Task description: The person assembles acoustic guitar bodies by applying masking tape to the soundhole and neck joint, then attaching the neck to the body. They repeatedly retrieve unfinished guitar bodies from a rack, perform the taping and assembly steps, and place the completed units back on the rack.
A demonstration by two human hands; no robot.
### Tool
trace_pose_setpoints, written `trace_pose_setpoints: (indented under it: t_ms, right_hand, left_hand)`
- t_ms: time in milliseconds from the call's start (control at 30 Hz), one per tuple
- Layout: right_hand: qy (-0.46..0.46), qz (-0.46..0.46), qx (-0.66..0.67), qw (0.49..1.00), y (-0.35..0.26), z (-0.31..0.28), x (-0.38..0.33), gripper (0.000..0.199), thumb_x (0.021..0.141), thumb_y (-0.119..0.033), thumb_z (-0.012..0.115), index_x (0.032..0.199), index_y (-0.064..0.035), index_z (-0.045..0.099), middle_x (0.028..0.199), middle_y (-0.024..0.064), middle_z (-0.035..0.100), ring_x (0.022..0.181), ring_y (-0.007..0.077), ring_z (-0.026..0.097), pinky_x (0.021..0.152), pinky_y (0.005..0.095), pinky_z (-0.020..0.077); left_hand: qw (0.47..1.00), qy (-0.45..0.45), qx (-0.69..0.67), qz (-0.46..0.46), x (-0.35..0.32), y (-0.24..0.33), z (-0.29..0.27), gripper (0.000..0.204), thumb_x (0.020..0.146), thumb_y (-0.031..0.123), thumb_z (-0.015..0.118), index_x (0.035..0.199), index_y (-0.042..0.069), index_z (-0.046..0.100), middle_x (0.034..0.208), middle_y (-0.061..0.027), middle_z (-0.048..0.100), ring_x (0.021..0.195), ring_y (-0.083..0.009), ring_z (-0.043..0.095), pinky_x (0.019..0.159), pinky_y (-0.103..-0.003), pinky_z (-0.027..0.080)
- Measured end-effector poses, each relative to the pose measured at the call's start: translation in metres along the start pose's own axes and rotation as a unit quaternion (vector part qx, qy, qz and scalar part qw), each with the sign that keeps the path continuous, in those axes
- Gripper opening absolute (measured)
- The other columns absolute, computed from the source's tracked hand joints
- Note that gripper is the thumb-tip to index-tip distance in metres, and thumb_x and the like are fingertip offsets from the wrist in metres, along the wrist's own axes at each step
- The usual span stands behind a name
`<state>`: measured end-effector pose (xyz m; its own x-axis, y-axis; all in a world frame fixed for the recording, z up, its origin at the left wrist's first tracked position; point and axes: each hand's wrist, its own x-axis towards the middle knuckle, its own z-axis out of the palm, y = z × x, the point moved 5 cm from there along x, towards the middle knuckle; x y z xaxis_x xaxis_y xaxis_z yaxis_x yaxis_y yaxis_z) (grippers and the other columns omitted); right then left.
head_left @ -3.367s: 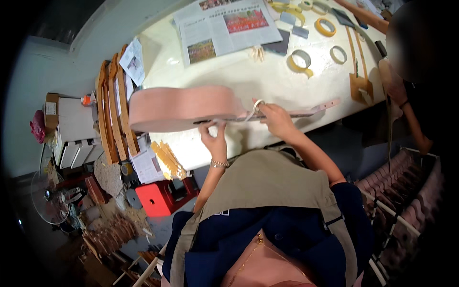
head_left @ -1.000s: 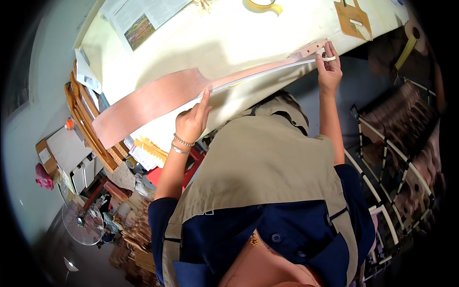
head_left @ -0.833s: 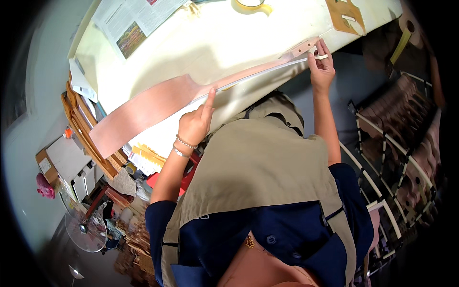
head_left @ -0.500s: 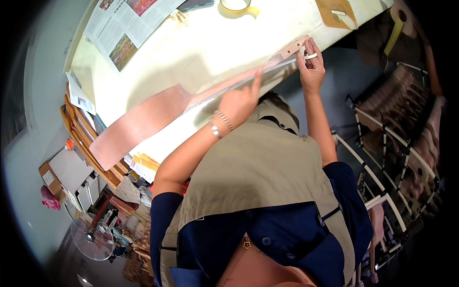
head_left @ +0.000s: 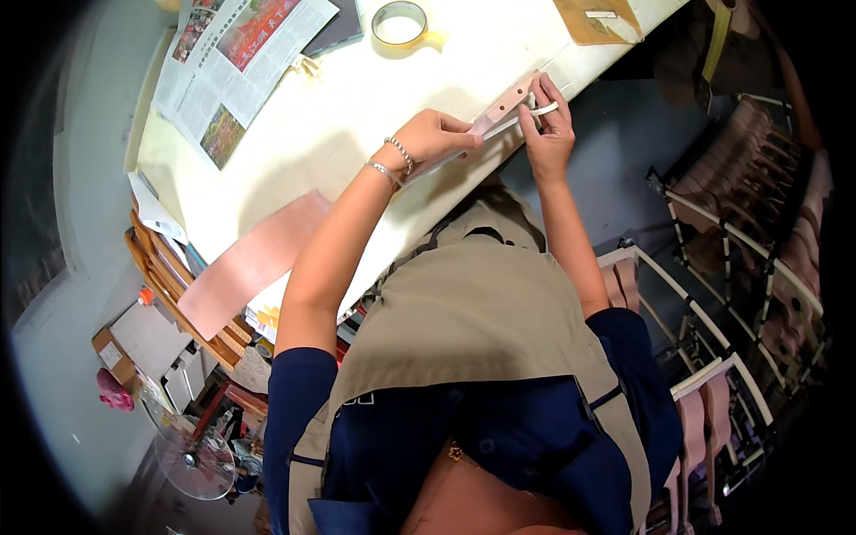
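Note:
A long pink leather strap [head_left: 254, 263] lies slantwise over the table, broad at its left end and narrow with punched holes at its right end. My left hand [head_left: 432, 138] is closed on the narrow part, thumb and fingers at its edge; my forearm hides the strap's middle. At the holed tip is my right hand [head_left: 548, 134], its fingers bent round a thin white ring [head_left: 544, 110] that looks like a roll of narrow tape. A pale strip runs from the ring along the strap's near edge. Whether the right fingertips also grip the leather is unclear.
On the pale table [head_left: 357, 116] lie a newspaper [head_left: 241, 62], a wide tape roll [head_left: 399, 24] and a tan leather piece [head_left: 597, 20]. Racks hung with pink straps [head_left: 740, 169] stand to the right. Wooden pieces [head_left: 156, 263] and a fan [head_left: 192, 459] are on the left.
My left hand has gone from pointing over the strap's edge to gripping its narrow part, nearer my right hand. The view has shifted slightly.

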<state>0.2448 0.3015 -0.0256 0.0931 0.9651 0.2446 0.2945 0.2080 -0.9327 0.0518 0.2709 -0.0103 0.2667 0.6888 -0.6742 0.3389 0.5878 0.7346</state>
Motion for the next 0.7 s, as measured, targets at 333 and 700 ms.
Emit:
trace_pose_setpoints:
  t_ms: [333,700]
  right_hand:
    - [0.225,0.442,0.364,0.789,0.062,-0.045,-0.101,0.053,0.081,-0.001,0.067,0.13,-0.0083,0.049,0.118,0.005,0.055,0.091,0.0101,0.055,0.072,0.022,0.0447]
    - [-0.136,-0.079,-0.423,0.892,-0.003,-0.05,0.078,0.022,0.069,-0.025,0.074,0.085,-0.0118,0.07,0.102,0.0028,0.065,0.089,0.0253,0.056,0.074,0.0362,0.0446]
  left_hand:
    - [0.999,-0.02,-0.03,0.003,0.011,-0.008,0.003,0.03,0.075,0.024,0.07,0.095,0.002,0.071,0.074,-0.0079,0.067,0.066,-0.012,0.061,0.066,-0.024,0.047]
    - [0.846,0.202,0.49,0.062,-0.093,-0.014,-0.005,0.043,0.08,0.036,0.066,0.114,0.012,0.058,0.075,-0.0109,0.064,0.069,-0.0285,0.062,0.062,-0.034,0.047]
